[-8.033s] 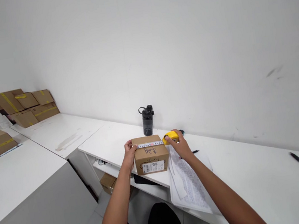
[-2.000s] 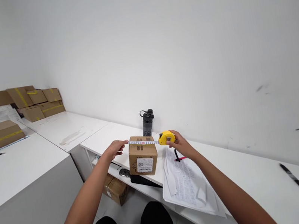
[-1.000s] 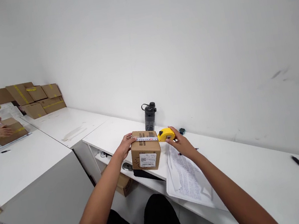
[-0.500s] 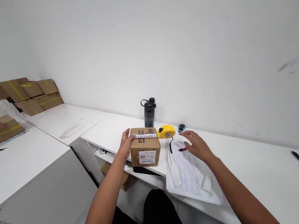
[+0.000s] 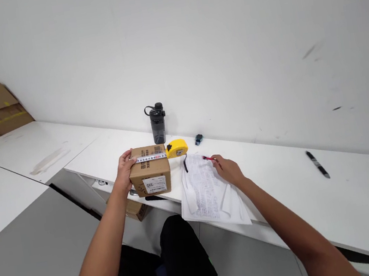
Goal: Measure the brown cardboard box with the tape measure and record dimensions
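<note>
A small brown cardboard box (image 5: 150, 172) with a white shipping label sits at the table's front edge. My left hand (image 5: 125, 170) grips its left side, the thumb pressing the tape blade's end onto the top. The blade runs across the box to a yellow tape measure (image 5: 177, 148), whose case is at the box's right edge with a black strap hanging down. In my right hand (image 5: 228, 169) is a red pen (image 5: 208, 158), held above the upper right part of the handwritten paper sheets (image 5: 204, 191). My fingers are closed around the pen.
Behind the box stands a dark water bottle (image 5: 158, 126). A small dark object (image 5: 199, 139) lies near the wall, and a black marker (image 5: 317, 164) farther right. Cardboard boxes (image 5: 1, 111) are stacked at the far left. Another box (image 5: 135, 209) sits below the tabletop.
My right hand, open beside the pen before, has taken hold of the red pen. My view has turned right, so the co-worker's hands at the left are out of sight.
</note>
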### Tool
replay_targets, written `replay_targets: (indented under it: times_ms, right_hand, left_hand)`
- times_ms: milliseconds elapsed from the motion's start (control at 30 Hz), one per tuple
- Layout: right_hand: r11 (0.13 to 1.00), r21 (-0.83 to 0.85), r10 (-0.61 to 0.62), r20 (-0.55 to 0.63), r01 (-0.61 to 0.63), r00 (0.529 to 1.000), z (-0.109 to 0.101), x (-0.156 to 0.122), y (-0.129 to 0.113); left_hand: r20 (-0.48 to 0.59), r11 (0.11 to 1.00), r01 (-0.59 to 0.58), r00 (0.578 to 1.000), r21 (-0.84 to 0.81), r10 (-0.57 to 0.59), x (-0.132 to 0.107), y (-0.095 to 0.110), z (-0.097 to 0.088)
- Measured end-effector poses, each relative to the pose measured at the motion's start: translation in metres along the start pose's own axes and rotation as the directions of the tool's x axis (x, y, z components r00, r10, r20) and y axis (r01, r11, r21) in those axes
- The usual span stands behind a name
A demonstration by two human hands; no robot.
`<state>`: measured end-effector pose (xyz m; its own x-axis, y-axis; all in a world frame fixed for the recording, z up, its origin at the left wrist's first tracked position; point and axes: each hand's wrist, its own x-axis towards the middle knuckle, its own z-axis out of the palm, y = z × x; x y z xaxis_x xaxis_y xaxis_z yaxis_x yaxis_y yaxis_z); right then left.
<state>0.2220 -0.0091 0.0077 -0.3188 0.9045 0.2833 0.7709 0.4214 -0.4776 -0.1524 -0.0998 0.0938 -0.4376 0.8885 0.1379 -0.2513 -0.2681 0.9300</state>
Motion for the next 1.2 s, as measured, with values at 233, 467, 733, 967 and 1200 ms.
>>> replay_targets:
  times_ms: [233, 467, 733, 967, 1200]
  right_hand:
    - [0.724, 0.671, 0.240, -0.030, -0.158, 0.970, 0.006, -0.060, -0.010]
    - [0.666, 0.698, 0.364, 0.001, -0.261, 0.931, 0.005, -0.062, -0.009]
    - [0.729, 0.608, 0.409, -0.021, -0.313, 0.912, -0.001, -0.065, -0.018]
    - [0.731, 0.599, 0.409, -0.001, -0.327, 0.912, 0.000, -0.065, -0.017]
    - [0.716, 0.623, 0.395, 0.009, -0.315, 0.918, 0.003, -0.064, -0.015]
  left_hand:
    - [-0.006, 1.000, 0.008, 1.000, 0.018, -0.008, 0.001, 0.003, 0.004]
    - [-0.054, 0.999, 0.037, 0.998, 0.001, -0.037, 0.001, 0.006, 0.006]
    - [-0.061, 0.999, 0.039, 0.997, 0.001, -0.039, 0.004, 0.004, 0.008]
    - [-0.080, 0.999, 0.036, 0.996, -0.012, -0.037, 0.004, 0.003, 0.009]
    - [-0.057, 1.000, 0.031, 0.998, -0.005, -0.031, 0.005, 0.002, 0.005]
